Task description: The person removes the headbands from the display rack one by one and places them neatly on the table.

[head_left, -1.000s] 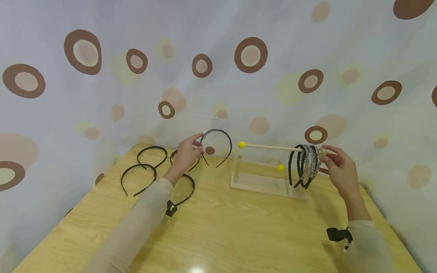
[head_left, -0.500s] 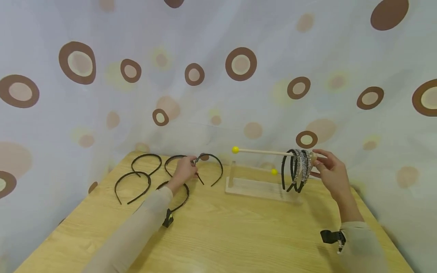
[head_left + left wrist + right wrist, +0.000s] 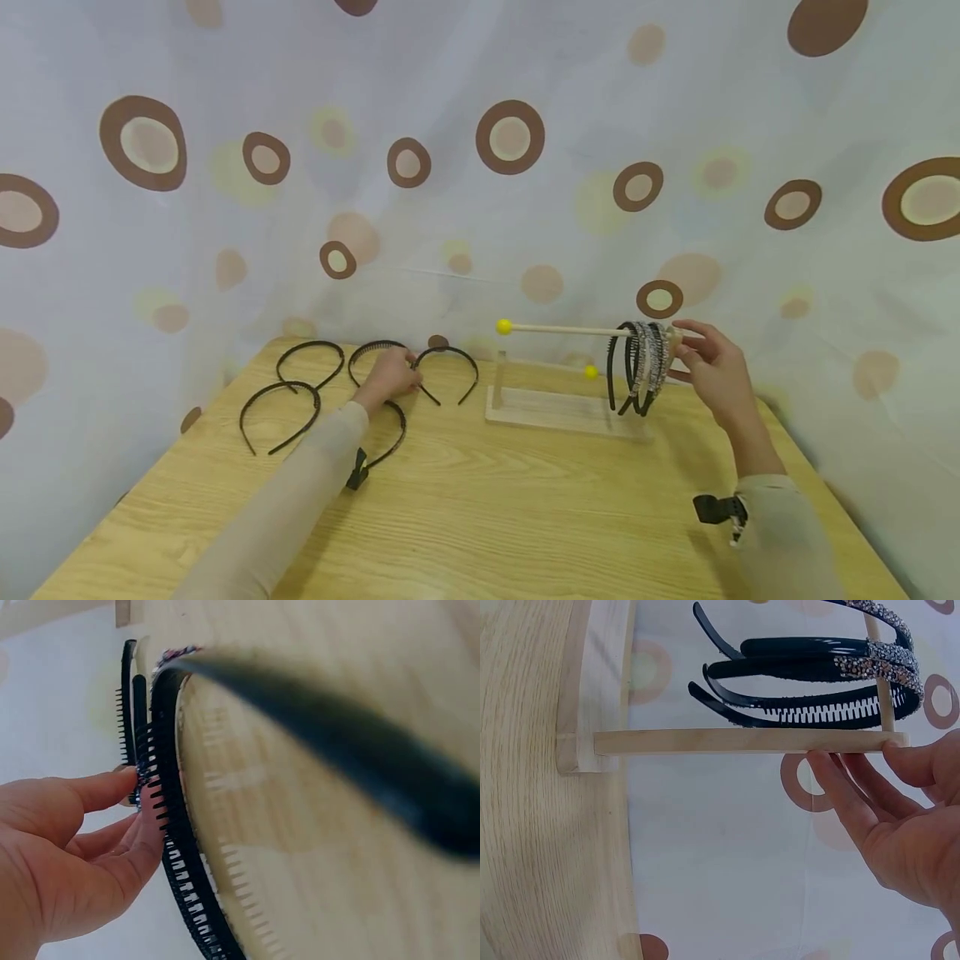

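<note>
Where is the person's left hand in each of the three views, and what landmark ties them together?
Head: left hand, left of centre, below mid-height.
Left wrist: left hand, at the lower left.
Right wrist: not in it.
Shared landmark: wooden table, across the bottom, at right, and at left, in that order.

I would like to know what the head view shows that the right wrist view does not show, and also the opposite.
Only the head view: the left hand, the loose headbands to its sides and both light sleeves.

Only the right wrist view: the full length of the post beside the right hand, down to the base; in the head view, this post is mostly hidden.

Both: the right hand touching the stand, the hung headbands, part of the wooden table and the patterned backdrop.
</note>
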The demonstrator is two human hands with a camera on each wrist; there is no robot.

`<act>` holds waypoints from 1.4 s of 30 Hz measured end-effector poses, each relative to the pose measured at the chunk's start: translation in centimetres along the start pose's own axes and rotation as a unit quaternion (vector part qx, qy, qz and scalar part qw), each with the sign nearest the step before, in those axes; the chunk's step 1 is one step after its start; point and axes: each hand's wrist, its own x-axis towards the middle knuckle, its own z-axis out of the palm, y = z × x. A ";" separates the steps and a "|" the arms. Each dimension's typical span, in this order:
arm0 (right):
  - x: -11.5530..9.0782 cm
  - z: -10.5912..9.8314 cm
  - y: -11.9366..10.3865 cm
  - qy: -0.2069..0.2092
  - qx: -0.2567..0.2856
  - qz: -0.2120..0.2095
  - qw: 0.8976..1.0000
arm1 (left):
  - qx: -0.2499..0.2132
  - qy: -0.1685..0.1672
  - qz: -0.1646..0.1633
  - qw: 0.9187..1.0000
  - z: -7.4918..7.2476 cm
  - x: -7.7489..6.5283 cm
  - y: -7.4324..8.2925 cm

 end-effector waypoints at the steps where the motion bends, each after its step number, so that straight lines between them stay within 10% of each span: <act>1: 0.0 0.0 -0.1 -0.001 0.002 0.000 1.000 | 0.013 -0.003 0.001 1.000 -0.2 -0.2 0.2; 15: -0.4 -0.4 -0.4 -0.004 0.018 0.011 1.000 | 0.015 0.027 0.013 0.999 -0.6 -0.6 1.0; 26: -0.6 -0.3 -0.6 0.000 0.030 0.018 0.999 | -0.156 0.146 0.085 0.973 0.2 -1.8 2.9; 34: -0.1 0.1 -0.6 -0.003 0.026 0.015 1.000 | -0.200 0.216 0.209 0.932 3.7 -4.9 8.1; 42: -0.5 0.0 -0.8 -0.004 0.023 0.024 0.999 | -0.206 0.152 0.294 0.921 8.9 -7.3 15.2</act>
